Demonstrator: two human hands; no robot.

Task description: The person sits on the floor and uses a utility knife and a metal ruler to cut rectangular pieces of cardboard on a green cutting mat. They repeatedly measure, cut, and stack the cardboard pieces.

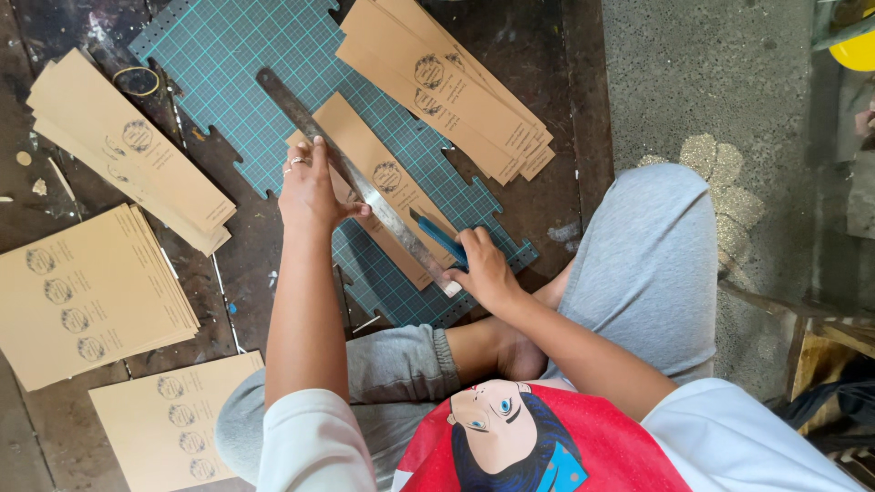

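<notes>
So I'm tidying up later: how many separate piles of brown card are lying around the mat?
4, not counting the card being cut: strips left of the mat, strips at its top right, sheets at far left, sheets at bottom left. More may lie out of view.

The blade of the blue cutter (pixel 444 239) is tucked behind the right hand (pixel 483 269), so can't see its tip. The left hand (pixel 310 187) covers part of the metal ruler (pixel 365 187) and the brown card strip (pixel 383 182) under it. Stamped marks on the cards are too small to make out. The yellow thing (pixel 857 50) top right is cut off by the edge.
</notes>
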